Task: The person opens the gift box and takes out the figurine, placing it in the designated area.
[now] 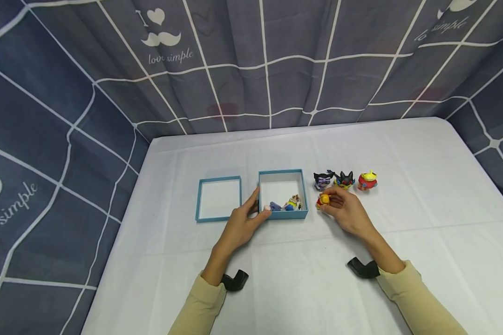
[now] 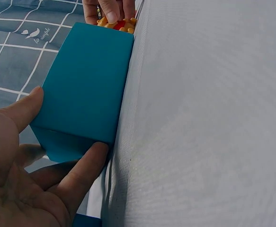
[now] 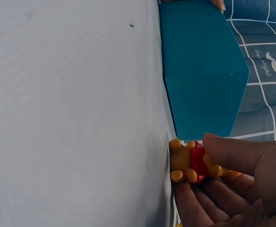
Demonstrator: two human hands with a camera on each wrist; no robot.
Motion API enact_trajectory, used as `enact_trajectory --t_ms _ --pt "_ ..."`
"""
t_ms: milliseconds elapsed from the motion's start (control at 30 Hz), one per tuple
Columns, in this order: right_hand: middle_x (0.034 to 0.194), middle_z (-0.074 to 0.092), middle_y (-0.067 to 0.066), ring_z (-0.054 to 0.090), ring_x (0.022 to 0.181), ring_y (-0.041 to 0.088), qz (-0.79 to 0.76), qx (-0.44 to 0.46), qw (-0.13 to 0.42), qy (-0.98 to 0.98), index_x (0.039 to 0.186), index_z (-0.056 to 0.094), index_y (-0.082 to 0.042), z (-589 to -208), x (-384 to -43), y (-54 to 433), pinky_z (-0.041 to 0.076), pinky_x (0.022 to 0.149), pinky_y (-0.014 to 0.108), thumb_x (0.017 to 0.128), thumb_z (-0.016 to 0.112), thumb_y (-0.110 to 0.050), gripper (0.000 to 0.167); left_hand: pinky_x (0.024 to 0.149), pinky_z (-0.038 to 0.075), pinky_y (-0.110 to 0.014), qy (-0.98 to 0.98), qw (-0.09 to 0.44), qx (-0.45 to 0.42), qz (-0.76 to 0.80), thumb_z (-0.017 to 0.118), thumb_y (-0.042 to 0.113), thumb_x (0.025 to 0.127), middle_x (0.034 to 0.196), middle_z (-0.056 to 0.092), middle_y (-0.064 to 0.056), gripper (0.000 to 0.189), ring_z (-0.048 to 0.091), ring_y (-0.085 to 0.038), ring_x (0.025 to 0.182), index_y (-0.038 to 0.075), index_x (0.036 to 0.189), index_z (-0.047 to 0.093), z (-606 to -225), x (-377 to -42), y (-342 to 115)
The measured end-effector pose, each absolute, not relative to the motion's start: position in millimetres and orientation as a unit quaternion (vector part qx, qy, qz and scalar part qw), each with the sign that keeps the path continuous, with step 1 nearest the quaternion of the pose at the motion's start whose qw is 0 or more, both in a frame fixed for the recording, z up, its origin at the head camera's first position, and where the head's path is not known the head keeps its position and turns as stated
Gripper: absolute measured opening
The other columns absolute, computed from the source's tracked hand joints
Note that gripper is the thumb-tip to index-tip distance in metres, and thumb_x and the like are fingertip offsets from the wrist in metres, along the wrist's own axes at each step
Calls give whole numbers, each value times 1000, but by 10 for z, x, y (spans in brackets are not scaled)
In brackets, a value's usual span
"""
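A teal box [image 1: 282,215] with a white inside stands on the white table, several small figurines [image 1: 292,203] lying along its near wall. My left hand [image 1: 244,222] holds the box at its left side, thumb on the near corner; the left wrist view shows fingertips [image 2: 99,150] pressed to its end. Just right of the box, my right hand [image 1: 347,210] pinches a yellow bear figurine [image 3: 184,163] in a red shirt between thumb and fingers. In the right wrist view the bear's feet are right at the tabletop.
Left of the box lies its teal-rimmed lid [image 1: 218,218], white side up. Beyond my right hand stand a black-and-purple figurine [image 1: 322,181], a dark figurine with pointed ears [image 1: 344,178] and a yellow-topped red figurine [image 1: 367,180]. A grey checked curtain [image 1: 234,88] hangs behind the table.
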State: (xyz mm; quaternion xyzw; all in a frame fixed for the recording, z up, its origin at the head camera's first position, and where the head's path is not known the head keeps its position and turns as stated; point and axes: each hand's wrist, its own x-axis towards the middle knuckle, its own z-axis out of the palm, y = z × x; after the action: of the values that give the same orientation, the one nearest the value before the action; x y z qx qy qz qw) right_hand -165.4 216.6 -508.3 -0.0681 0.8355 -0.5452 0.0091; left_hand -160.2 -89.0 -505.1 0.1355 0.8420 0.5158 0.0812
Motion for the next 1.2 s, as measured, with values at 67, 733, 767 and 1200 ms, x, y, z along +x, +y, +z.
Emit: enact_trajectory --t_ms 67,733,767,1200 --pt "108 66 26 65 104 38 -543 -70 10 837 112 59 9 -5083 -1651 2170 49 85 16 84 72 8 31 97 48 -41 842 81 136 516 64 47 95 141 52 -15 76 55 -18 124 28 157 26 -5050 -1602 -890" --pt "122 59 24 60 115 39 -512 -59 11 857 126 56 7 -4971 -1582 2142 47 98 41 87 75 -3 45 98 48 -41 844 78 139 513 64 47 95 141 51 -15 76 54 -18 125 26 157 27 -5049 -1601 -890" --pt "124 59 24 58 117 40 -500 -57 5 864 127 56 6 -4956 -1568 2135 45 99 45 87 75 -4 46 97 48 -41 844 78 138 513 64 47 95 141 51 -15 76 55 -17 124 27 157 27 -5048 -1601 -890" --pt "119 63 21 60 109 39 -446 -81 -122 883 122 61 5 -4793 -1400 1997 44 94 51 82 78 -2 45 97 48 -42 844 78 137 513 65 45 95 140 53 -15 76 56 -18 123 25 157 27 -5054 -1601 -885"
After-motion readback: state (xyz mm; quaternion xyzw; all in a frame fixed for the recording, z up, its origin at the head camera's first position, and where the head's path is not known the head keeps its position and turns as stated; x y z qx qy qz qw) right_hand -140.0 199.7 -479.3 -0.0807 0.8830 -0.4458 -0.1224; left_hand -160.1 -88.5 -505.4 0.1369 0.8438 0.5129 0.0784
